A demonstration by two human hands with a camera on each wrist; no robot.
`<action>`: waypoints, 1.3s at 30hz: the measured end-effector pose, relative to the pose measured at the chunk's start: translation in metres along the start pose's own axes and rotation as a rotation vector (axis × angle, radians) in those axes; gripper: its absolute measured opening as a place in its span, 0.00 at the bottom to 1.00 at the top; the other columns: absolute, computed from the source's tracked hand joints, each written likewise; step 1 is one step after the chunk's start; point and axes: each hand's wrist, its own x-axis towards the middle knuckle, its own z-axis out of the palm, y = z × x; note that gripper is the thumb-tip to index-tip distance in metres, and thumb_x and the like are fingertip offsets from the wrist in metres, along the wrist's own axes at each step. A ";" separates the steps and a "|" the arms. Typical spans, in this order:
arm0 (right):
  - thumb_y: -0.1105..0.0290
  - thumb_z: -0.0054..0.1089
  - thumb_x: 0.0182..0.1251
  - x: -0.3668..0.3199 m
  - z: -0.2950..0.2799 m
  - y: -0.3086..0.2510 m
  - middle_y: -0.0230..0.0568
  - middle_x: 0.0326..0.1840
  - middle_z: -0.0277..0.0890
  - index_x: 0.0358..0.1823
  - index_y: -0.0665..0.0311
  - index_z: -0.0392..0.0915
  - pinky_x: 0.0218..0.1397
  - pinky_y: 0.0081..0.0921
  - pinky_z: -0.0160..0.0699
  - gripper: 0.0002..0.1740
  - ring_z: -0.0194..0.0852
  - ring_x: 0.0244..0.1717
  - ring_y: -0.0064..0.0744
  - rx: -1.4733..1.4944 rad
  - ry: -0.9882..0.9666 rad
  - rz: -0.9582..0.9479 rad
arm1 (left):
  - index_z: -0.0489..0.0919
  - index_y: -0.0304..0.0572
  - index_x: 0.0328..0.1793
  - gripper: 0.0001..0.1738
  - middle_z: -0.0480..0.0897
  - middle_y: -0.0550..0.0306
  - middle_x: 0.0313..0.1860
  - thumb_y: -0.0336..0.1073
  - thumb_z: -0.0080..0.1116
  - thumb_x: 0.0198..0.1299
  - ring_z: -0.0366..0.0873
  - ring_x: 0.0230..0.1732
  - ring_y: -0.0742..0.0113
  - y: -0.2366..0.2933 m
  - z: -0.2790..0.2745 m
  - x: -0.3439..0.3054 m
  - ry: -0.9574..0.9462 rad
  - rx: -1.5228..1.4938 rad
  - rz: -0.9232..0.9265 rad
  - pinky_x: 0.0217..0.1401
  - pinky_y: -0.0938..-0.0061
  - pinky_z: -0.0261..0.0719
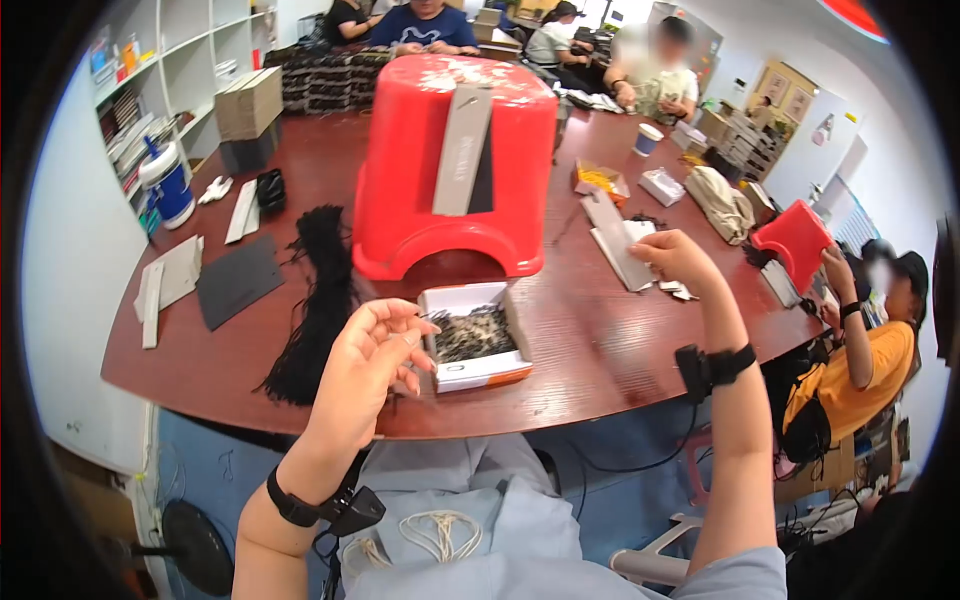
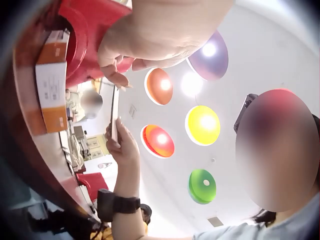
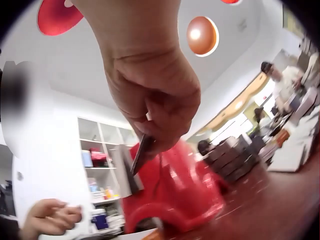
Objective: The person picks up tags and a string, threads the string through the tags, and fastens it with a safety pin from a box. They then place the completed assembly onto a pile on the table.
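My right hand [image 1: 682, 262] pinches a grey card tag [image 1: 616, 240] by its lower end, over the right side of the table. In the right wrist view that tag [image 3: 142, 154] shows nearly edge-on below the fingers. My left hand [image 1: 372, 350] is raised with loosely bent fingers and nothing visible in them. Beside its fingertips stands an open small box [image 1: 484, 374] with a tangle of short dark pieces [image 1: 470, 335] inside. Behind the box, a red plastic stool [image 1: 400, 180] stands on the table, with another grey tag [image 1: 462, 160] against its side.
A bundle of black cords [image 1: 322, 290] lies left of the box. Grey and black cards [image 1: 240, 282] are farther left, near a blue and white jug [image 1: 168, 185]. White pieces [image 1: 678, 290] lie under the right hand. Other people sit around the table [image 1: 590, 370].
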 end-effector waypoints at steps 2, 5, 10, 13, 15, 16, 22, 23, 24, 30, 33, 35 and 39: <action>0.60 0.59 0.50 0.027 -0.004 0.032 0.30 0.13 0.66 0.27 0.68 0.77 0.16 0.18 0.59 0.15 0.60 0.13 0.17 -0.154 -0.006 0.080 | 0.66 0.37 0.44 0.10 0.73 0.53 0.38 0.28 0.48 0.55 0.72 0.28 0.75 0.001 -0.015 -0.003 0.014 0.095 0.055 0.23 0.86 0.69; 0.62 0.62 0.47 0.050 0.000 0.068 0.34 0.13 0.69 0.26 0.69 0.77 0.15 0.19 0.63 0.15 0.64 0.13 0.20 -0.247 0.063 0.055 | 0.69 0.38 0.42 0.09 0.74 0.58 0.35 0.29 0.48 0.55 0.72 0.28 0.76 -0.005 -0.046 0.001 0.103 0.402 0.171 0.24 0.86 0.69; 0.66 0.60 0.49 0.037 0.004 0.066 0.39 0.20 0.73 0.35 0.70 0.73 0.14 0.18 0.67 0.15 0.68 0.13 0.21 -0.134 0.258 0.040 | 0.73 0.37 0.37 0.07 0.74 0.59 0.34 0.26 0.52 0.50 0.73 0.31 0.71 0.003 -0.074 0.011 0.156 1.014 0.421 0.31 0.80 0.71; 0.67 0.56 0.53 0.019 0.015 0.046 0.35 0.22 0.72 0.35 0.68 0.73 0.14 0.15 0.64 0.12 0.68 0.14 0.19 -0.076 0.261 -0.028 | 0.75 0.39 0.36 0.11 0.73 0.57 0.36 0.25 0.54 0.43 0.68 0.42 0.57 0.002 -0.071 0.018 -0.149 1.353 0.575 0.46 0.71 0.66; 0.67 0.53 0.55 0.004 0.024 0.029 0.33 0.21 0.71 0.34 0.68 0.73 0.15 0.13 0.62 0.11 0.68 0.15 0.18 -0.034 0.204 -0.112 | 0.75 0.40 0.36 0.11 0.73 0.57 0.37 0.26 0.54 0.43 0.68 0.43 0.58 0.002 -0.060 0.023 -0.228 1.376 0.545 0.46 0.71 0.67; 0.67 0.53 0.55 -0.002 0.030 0.022 0.33 0.20 0.71 0.33 0.68 0.74 0.15 0.14 0.62 0.10 0.68 0.15 0.17 0.007 0.178 -0.150 | 0.75 0.40 0.37 0.11 0.73 0.58 0.37 0.26 0.55 0.43 0.67 0.44 0.59 0.002 -0.055 0.026 -0.297 1.400 0.515 0.46 0.71 0.67; 0.69 0.53 0.55 -0.028 0.052 -0.015 0.32 0.20 0.71 0.34 0.69 0.74 0.15 0.12 0.63 0.10 0.66 0.16 0.15 0.076 0.075 -0.239 | 0.73 0.38 0.32 0.08 0.70 0.56 0.37 0.28 0.56 0.42 0.67 0.45 0.57 -0.007 -0.050 0.041 -0.360 1.605 0.340 0.46 0.69 0.67; 0.69 0.53 0.56 -0.031 0.054 -0.021 0.33 0.21 0.71 0.34 0.69 0.73 0.15 0.11 0.62 0.10 0.66 0.16 0.15 0.082 0.067 -0.263 | 0.72 0.38 0.31 0.08 0.69 0.55 0.37 0.28 0.57 0.41 0.67 0.45 0.57 -0.006 -0.051 0.043 -0.377 1.619 0.320 0.46 0.69 0.67; 0.69 0.53 0.56 -0.034 0.056 -0.026 0.33 0.21 0.71 0.34 0.69 0.73 0.15 0.11 0.62 0.10 0.66 0.16 0.15 0.085 0.069 -0.264 | 0.72 0.38 0.31 0.08 0.69 0.55 0.37 0.28 0.57 0.41 0.67 0.45 0.57 -0.006 -0.052 0.044 -0.377 1.622 0.322 0.46 0.69 0.67; 0.73 0.52 0.56 -0.046 0.069 -0.047 0.34 0.21 0.72 0.33 0.73 0.73 0.20 0.12 0.66 0.08 0.66 0.19 0.15 0.162 -0.010 -0.374 | 0.72 0.38 0.30 0.08 0.69 0.54 0.36 0.28 0.57 0.41 0.67 0.44 0.56 -0.004 -0.041 0.051 -0.203 1.406 0.516 0.46 0.69 0.67; 0.72 0.51 0.57 -0.049 0.073 -0.056 0.31 0.20 0.70 0.33 0.70 0.72 0.17 0.10 0.61 0.08 0.65 0.17 0.14 0.189 -0.070 -0.373 | 0.71 0.37 0.28 0.08 0.69 0.54 0.35 0.28 0.57 0.41 0.69 0.40 0.58 -0.015 -0.035 0.062 -0.209 1.391 0.486 0.42 0.71 0.68; 0.72 0.51 0.57 -0.050 0.078 -0.062 0.31 0.20 0.69 0.33 0.70 0.72 0.18 0.10 0.62 0.08 0.64 0.17 0.14 0.185 -0.089 -0.370 | 0.71 0.37 0.28 0.07 0.69 0.54 0.34 0.27 0.57 0.41 0.70 0.37 0.58 -0.016 -0.036 0.063 -0.205 1.360 0.483 0.40 0.71 0.69; 0.74 0.53 0.53 -0.042 0.097 -0.062 0.34 0.25 0.71 0.34 0.69 0.73 0.23 0.13 0.65 0.07 0.66 0.21 0.17 0.100 -0.129 -0.515 | 0.69 0.37 0.28 0.04 0.75 0.56 0.34 0.25 0.53 0.49 0.71 0.26 0.76 0.009 -0.025 0.045 -0.174 0.926 0.243 0.27 0.82 0.69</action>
